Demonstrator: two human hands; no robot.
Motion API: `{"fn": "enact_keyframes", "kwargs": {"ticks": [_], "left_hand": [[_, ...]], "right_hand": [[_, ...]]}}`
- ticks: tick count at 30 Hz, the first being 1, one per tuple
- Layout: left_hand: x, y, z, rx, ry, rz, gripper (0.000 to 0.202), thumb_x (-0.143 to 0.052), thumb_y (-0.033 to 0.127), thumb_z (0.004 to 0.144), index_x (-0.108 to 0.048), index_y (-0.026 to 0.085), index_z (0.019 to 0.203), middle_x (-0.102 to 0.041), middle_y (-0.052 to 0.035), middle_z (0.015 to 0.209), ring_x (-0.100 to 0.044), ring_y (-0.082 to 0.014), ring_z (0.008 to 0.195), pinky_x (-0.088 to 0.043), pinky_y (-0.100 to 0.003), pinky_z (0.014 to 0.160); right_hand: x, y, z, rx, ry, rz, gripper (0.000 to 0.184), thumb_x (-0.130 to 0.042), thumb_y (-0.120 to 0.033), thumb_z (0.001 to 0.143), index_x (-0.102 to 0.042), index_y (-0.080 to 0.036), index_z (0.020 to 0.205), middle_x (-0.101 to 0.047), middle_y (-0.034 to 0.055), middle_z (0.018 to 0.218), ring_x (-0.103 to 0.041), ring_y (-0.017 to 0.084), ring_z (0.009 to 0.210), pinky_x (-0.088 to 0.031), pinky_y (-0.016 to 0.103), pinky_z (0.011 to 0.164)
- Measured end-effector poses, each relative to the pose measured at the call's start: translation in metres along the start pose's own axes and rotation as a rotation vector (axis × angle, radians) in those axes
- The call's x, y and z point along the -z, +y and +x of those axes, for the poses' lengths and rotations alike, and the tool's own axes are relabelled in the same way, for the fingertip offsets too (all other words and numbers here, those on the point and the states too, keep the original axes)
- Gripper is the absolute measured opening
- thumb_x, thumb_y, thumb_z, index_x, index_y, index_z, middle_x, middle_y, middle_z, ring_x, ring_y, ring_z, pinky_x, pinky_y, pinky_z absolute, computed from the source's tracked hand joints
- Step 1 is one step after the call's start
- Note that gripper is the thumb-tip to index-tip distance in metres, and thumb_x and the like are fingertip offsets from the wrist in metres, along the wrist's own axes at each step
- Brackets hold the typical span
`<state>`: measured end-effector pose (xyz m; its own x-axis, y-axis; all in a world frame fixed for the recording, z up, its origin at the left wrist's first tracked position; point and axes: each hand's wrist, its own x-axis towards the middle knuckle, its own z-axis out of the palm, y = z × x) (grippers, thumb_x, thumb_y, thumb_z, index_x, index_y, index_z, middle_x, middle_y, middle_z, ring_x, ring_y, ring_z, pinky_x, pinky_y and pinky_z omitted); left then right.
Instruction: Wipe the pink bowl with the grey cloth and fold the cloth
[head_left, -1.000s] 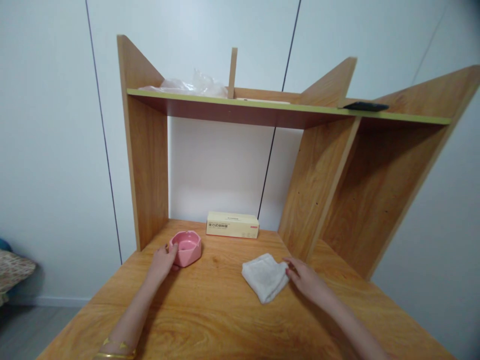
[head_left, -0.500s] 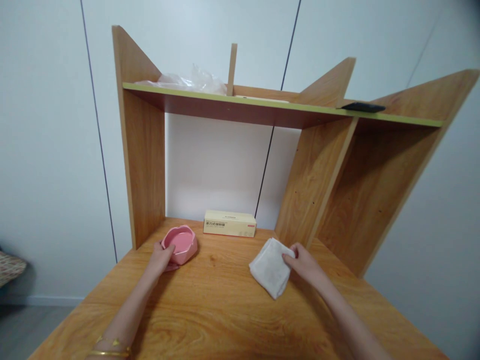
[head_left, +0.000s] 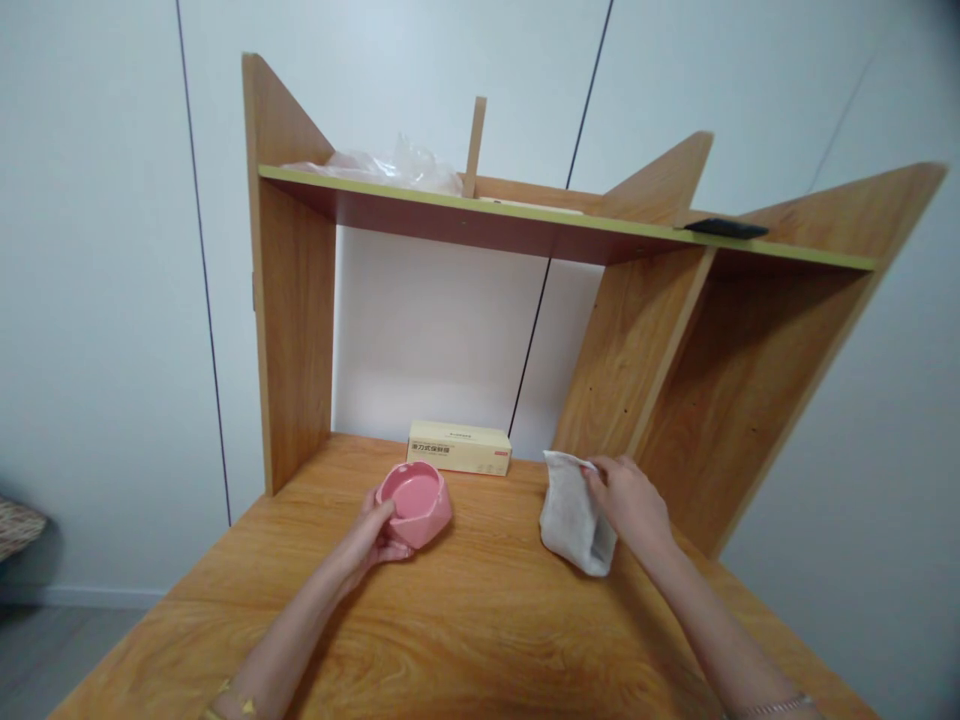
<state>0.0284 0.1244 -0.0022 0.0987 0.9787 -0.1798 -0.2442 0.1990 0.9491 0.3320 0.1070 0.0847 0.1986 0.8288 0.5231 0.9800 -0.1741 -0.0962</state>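
Observation:
A pink faceted ashtray [head_left: 417,498] is gripped at its left side by my left hand [head_left: 373,535], thumb over the rim and fingers beneath. It is held slightly tilted toward me, above the desk. On the right, my right hand [head_left: 631,500] pinches the upper edge of a folded white cloth [head_left: 574,520], which hangs down with its folds parting at the lower right. Behind them, a cream cling-film box [head_left: 459,450] lies at the back of the wooden desktop [head_left: 450,620].
A wooden shelf unit [head_left: 296,330] rises from the back of the desk, with an upright divider [head_left: 637,340] right of the cloth. On its upper shelf lie a clear plastic bag [head_left: 397,165] and a flat black object [head_left: 726,229].
My left hand has carried the pink ashtray to the right, in front of the box. My right hand has moved slightly right and turned the cloth, which now hangs more upright.

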Motion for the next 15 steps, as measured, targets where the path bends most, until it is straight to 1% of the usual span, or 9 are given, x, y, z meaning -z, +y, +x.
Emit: {"fn": "enact_keyframes", "kwargs": {"ticks": [2, 4, 7, 10, 13, 15], "left_hand": [[-0.007, -0.006, 0.0, -0.016, -0.039, 0.051, 0.048, -0.046, 0.035, 0.079, -0.025, 0.024, 0.121, -0.056, 0.0019, 0.066, -0.052, -0.0074, 0.038, -0.049, -0.022, 0.044], [-0.013, -0.011, 0.0, -0.016, -0.041, 0.114, 0.048, -0.043, 0.033, 0.08, -0.023, 0.023, 0.123, -0.055, 0.0025, 0.061, -0.051, -0.0073, 0.035, -0.046, -0.018, 0.039], [-0.018, -0.016, 0.0, -0.007, -0.007, 0.192, 0.052, -0.042, 0.026, 0.079, -0.019, 0.021, 0.125, -0.055, 0.0039, 0.055, -0.051, -0.0085, 0.033, -0.04, -0.015, 0.034], [-0.021, -0.017, -0.001, -0.078, -0.007, 0.252, 0.054, -0.043, 0.022, 0.078, -0.019, 0.021, 0.126, -0.056, 0.004, 0.056, -0.052, -0.009, 0.033, -0.04, -0.015, 0.033], [-0.021, -0.016, -0.004, -0.098, -0.037, 0.319, 0.056, -0.044, 0.023, 0.078, -0.018, 0.018, 0.126, -0.055, 0.005, 0.051, -0.053, -0.0104, 0.034, -0.042, -0.017, 0.035], [-0.022, -0.015, -0.004, -0.083, -0.051, 0.359, 0.059, -0.045, 0.022, 0.077, -0.015, 0.017, 0.127, -0.055, 0.0059, 0.049, -0.052, -0.0109, 0.033, -0.043, -0.018, 0.035]], "right_hand": [[-0.005, -0.008, -0.002, 0.007, -0.02, 0.088, 0.025, -0.036, -0.027, 0.085, -0.058, -0.019, 0.093, -0.061, 0.0065, 0.084, -0.056, 0.019, 0.076, -0.037, 0.026, 0.062], [-0.01, -0.022, -0.005, 0.028, -0.019, 0.188, 0.023, -0.035, -0.027, 0.084, -0.055, -0.019, 0.093, -0.062, 0.0059, 0.083, -0.057, 0.019, 0.076, -0.036, 0.025, 0.062], [-0.017, -0.053, -0.014, 0.091, -0.004, 0.409, 0.019, -0.035, -0.027, 0.082, -0.051, -0.019, 0.089, -0.061, 0.0058, 0.082, -0.056, 0.02, 0.077, -0.037, 0.026, 0.064], [-0.026, -0.089, -0.027, 0.182, -0.026, 0.652, 0.015, -0.037, -0.027, 0.08, -0.048, -0.021, 0.087, -0.06, 0.004, 0.081, -0.056, 0.019, 0.077, -0.038, 0.027, 0.067], [-0.037, -0.117, -0.042, 0.26, -0.126, 0.795, 0.012, -0.042, -0.028, 0.078, -0.049, -0.021, 0.084, -0.059, 0.0025, 0.08, -0.055, 0.018, 0.077, -0.039, 0.027, 0.068], [-0.045, -0.126, -0.051, 0.288, -0.208, 0.851, 0.016, -0.047, -0.033, 0.075, -0.052, -0.02, 0.085, -0.06, 0.0021, 0.077, -0.055, 0.018, 0.076, -0.04, 0.027, 0.068]]}}
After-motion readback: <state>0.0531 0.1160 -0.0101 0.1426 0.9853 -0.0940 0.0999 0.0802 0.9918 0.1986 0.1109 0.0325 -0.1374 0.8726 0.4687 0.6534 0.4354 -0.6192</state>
